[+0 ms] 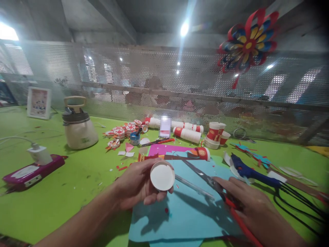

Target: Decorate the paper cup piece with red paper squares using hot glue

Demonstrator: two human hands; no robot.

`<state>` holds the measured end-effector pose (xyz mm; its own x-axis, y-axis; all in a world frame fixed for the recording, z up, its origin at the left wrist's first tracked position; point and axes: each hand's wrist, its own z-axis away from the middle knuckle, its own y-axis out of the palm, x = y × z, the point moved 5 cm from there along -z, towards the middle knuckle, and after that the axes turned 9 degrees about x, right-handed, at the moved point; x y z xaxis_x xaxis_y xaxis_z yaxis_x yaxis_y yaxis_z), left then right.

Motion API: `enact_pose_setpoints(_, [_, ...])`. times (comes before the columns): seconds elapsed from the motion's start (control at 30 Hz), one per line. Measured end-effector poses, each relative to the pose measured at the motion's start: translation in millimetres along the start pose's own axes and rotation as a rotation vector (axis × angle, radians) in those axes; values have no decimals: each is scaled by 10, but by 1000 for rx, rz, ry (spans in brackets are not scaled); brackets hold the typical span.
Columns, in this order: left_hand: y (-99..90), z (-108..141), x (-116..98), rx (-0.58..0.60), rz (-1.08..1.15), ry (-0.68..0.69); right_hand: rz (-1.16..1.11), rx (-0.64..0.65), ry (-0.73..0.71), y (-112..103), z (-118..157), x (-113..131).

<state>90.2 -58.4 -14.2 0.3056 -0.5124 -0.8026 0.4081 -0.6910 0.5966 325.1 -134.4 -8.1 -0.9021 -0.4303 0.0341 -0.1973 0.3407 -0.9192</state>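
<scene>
My left hand (146,183) is closed around the edge of a small round white paper piece with a low rim (162,177), like the bottom of a paper cup, its flat face toward me. To the right, my right hand (246,202) grips scissors with red handles (218,187), their dark blades pointing up and left toward the paper piece but apart from it. Light blue paper (185,219) lies beneath both hands. A thin greyish rod (195,187) shows between the hands; I cannot tell what it is.
Right of the paper lies a blue glue gun (254,175) with black cables. Stacked paper cups (215,133) stand behind. Decorated cup discs (119,131) and a blue jar (135,138) sit at centre left. A beige kettle (79,132) and a purple power strip (33,173) are farther left.
</scene>
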Motion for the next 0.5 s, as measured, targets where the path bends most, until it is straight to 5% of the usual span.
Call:
enact_pose_setpoints(0.27, [37, 21, -48, 25, -76, 97, -149, 9, 50, 8, -51, -31])
enact_pose_setpoints(0.5, [7, 88, -158, -159, -413, 284, -267, 69, -1, -22, 19, 38])
